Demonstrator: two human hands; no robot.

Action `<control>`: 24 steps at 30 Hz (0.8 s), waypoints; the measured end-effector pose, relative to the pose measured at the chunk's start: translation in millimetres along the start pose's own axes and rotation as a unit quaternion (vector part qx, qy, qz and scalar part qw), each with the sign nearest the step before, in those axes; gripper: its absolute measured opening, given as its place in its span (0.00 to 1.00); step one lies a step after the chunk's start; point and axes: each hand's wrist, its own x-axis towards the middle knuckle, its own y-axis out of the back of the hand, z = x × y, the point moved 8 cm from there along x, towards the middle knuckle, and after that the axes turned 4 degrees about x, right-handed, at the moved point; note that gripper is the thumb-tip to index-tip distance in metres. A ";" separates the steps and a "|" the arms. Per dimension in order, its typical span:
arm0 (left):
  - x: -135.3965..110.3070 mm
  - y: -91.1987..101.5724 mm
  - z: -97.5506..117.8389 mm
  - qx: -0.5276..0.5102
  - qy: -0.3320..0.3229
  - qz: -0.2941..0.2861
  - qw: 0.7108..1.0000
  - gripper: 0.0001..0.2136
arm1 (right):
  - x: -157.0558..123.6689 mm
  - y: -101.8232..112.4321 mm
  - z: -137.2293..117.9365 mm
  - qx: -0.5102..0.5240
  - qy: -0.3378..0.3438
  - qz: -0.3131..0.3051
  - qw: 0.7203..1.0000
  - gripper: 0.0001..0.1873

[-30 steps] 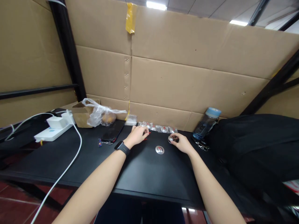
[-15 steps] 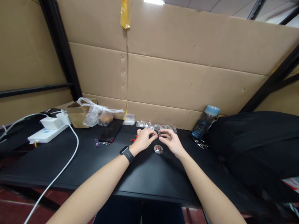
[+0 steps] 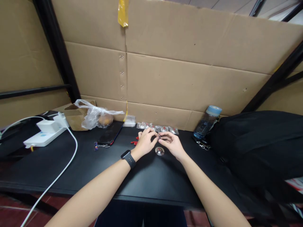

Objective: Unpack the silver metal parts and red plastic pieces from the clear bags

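Observation:
Over the black table (image 3: pixel 144 179), my two hands meet at the fingertips. A small finger cymbal (image 3: pixel 159 136), a shiny metal disc, stands on edge between them. My right hand (image 3: pixel 172 144) grips it with thumb and fingers. From the other side my left hand (image 3: pixel 147 142), with a black watch (image 3: pixel 128 157) on its wrist, pinches at the disc; its fingers hide exactly what they hold. A second finger cymbal (image 3: pixel 159 151), domed and with red at its centre, lies on the table just below my hands. Red cords (image 3: pixel 135 142) lie left of my left hand.
Behind my hands lies a row of bagged cymbals (image 3: pixel 164 129), beside a stack of clear plastic (image 3: pixel 129 121). Leftward are a phone (image 3: pixel 111 134), a plastic bag (image 3: pixel 96 116) and a power strip (image 3: pixel 44 137). Rightward are a bottle (image 3: pixel 207 121) and a black backpack (image 3: pixel 258 148).
The view has shifted slightly. The cymbal between my fingers shows more edge-on, and the red at my left fingertips no longer shows. My hands remain together in nearly the same place.

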 end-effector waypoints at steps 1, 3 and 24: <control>-0.4 0.5 1.4 0.007 -0.005 0.001 1.000 0.08 | 0.0 0.4 -0.4 -0.003 -0.001 0.002 1.000 0.20; -0.9 1.7 3.2 0.020 -0.009 0.005 1.000 0.08 | -0.1 0.4 -1.7 -0.007 0.001 0.002 1.000 0.20; -1.1 7.4 3.0 -0.003 0.005 0.049 0.999 0.05 | 1.5 2.5 4.0 0.008 -0.021 0.012 1.000 0.19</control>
